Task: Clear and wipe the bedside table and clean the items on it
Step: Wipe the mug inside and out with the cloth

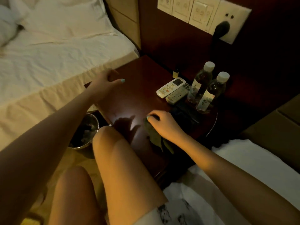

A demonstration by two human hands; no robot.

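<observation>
The dark wooden bedside table [139, 85] stands between two beds. My right hand [164, 124] presses a dark green cloth [155, 138] onto the table's near part, fingers curled over it. My left hand [107, 80] hovers over the table's left edge, fingers spread, holding nothing. At the table's right side lie a white remote [170, 87] and a second remote [177, 95] beside it. Two clear water bottles, one [201, 82] behind the other [212, 93], stand next to them. A small yellow vial [175, 73] stands at the back. A dark flat object [186, 114] lies under the bottles' near side.
A metal waste bin [84, 130] sits on the floor left of the table, below my left arm. A bed with white sheets [53, 52] lies to the left, another white bed [253, 159] to the right. Wall sockets with a black plug [221, 29] are above. My knees are in front of the table.
</observation>
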